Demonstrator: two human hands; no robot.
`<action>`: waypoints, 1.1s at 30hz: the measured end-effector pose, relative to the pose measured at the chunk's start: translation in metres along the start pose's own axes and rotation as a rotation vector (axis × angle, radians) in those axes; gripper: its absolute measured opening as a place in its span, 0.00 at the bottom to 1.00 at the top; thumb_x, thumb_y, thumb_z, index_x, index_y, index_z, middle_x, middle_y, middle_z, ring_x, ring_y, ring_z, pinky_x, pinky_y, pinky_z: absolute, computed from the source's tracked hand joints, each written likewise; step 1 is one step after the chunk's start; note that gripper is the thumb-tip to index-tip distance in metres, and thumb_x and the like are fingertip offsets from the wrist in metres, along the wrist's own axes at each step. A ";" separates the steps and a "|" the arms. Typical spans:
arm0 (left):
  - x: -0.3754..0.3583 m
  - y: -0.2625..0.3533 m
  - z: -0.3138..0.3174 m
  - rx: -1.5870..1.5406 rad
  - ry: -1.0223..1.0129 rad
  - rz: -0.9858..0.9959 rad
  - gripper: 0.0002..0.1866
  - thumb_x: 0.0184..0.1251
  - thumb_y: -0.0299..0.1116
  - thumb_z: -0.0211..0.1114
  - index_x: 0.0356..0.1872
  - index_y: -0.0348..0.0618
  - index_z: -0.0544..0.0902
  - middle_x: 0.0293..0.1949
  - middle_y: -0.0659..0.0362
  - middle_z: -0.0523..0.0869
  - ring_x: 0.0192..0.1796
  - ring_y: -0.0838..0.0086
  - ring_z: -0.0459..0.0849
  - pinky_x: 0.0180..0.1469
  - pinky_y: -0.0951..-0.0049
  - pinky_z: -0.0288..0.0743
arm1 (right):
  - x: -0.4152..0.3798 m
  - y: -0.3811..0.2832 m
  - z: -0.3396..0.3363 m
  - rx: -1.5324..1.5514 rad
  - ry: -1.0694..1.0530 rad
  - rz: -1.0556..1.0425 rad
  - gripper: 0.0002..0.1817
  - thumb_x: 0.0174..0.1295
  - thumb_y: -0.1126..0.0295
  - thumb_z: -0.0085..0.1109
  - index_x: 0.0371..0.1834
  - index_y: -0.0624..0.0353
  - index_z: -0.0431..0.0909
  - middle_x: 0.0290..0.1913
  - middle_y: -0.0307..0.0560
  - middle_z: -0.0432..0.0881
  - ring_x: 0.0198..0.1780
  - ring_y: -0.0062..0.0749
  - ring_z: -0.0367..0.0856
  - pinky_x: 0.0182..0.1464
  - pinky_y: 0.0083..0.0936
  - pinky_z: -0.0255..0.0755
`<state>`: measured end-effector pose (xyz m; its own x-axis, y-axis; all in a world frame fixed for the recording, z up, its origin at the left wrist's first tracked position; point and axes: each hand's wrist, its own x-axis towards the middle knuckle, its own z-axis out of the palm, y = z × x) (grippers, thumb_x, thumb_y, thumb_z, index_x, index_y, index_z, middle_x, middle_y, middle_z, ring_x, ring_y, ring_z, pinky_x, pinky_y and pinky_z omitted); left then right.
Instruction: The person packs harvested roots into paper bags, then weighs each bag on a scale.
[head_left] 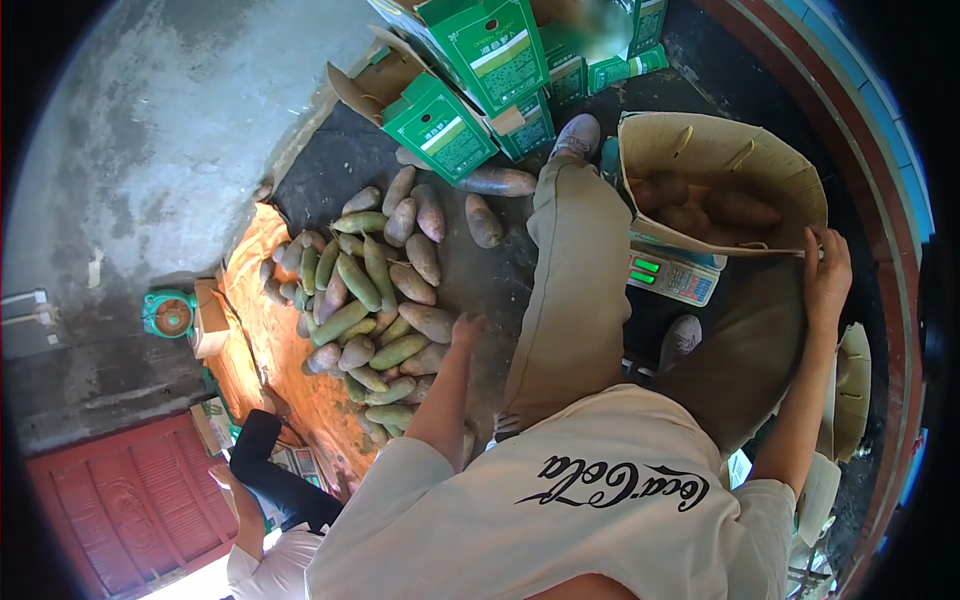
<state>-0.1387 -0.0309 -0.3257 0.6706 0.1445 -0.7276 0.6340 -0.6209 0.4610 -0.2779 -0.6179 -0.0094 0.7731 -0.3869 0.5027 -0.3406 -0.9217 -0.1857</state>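
My left hand is beside a pile of long green and brown gourd-like produce, its fingers apart with nothing visible between them. At the right, my right hand pinches the near rim of an open cardboard box. Several brown pieces of produce lie inside this box. The box rests on a scale with lit green digits, partly hidden under it, between my legs.
Green printed boxes are stacked ahead. A small green fan stands by the wall. Another person's arm is at the lower left, beside an orange sheet. Another open carton is at the right.
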 end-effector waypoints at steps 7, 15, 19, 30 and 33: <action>0.077 0.034 0.014 0.003 0.126 0.105 0.30 0.60 0.39 0.66 0.63 0.41 0.70 0.43 0.49 0.81 0.41 0.65 0.80 0.39 0.69 0.72 | -0.004 -0.003 0.008 -0.051 -0.061 0.040 0.05 0.60 0.71 0.60 0.36 0.60 0.77 0.35 0.47 0.80 0.39 0.44 0.79 0.41 0.34 0.72; 0.083 0.129 0.020 0.236 0.268 0.175 0.45 0.49 0.46 0.72 0.68 0.44 0.61 0.60 0.40 0.73 0.62 0.52 0.74 0.63 0.61 0.68 | -0.001 -0.006 0.010 -0.033 -0.117 0.090 0.04 0.60 0.72 0.60 0.35 0.61 0.77 0.33 0.49 0.79 0.37 0.45 0.79 0.40 0.35 0.72; 0.094 0.159 0.023 0.320 0.273 0.131 0.48 0.48 0.47 0.72 0.70 0.46 0.58 0.61 0.41 0.71 0.63 0.50 0.72 0.64 0.59 0.67 | 0.001 -0.005 0.010 -0.005 -0.138 0.110 0.04 0.60 0.73 0.59 0.34 0.61 0.77 0.33 0.49 0.79 0.36 0.45 0.78 0.39 0.35 0.71; 0.176 0.139 0.043 0.153 0.327 -0.115 0.54 0.42 0.45 0.77 0.70 0.41 0.55 0.63 0.44 0.71 0.64 0.53 0.73 0.63 0.60 0.70 | 0.009 -0.004 0.012 -0.041 -0.184 0.154 0.04 0.59 0.74 0.60 0.33 0.62 0.77 0.33 0.48 0.79 0.37 0.45 0.79 0.40 0.35 0.71; 0.170 0.147 0.044 0.024 0.304 -0.183 0.54 0.40 0.42 0.79 0.69 0.40 0.56 0.63 0.46 0.71 0.62 0.54 0.74 0.60 0.60 0.73 | 0.011 -0.003 0.012 -0.046 -0.186 0.166 0.04 0.58 0.74 0.61 0.33 0.62 0.77 0.34 0.48 0.79 0.38 0.45 0.79 0.41 0.34 0.72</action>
<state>0.0522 -0.1314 -0.4038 0.6328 0.4754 -0.6112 0.7474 -0.5811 0.3219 -0.2618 -0.6194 -0.0133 0.7884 -0.5350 0.3036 -0.4914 -0.8447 -0.2122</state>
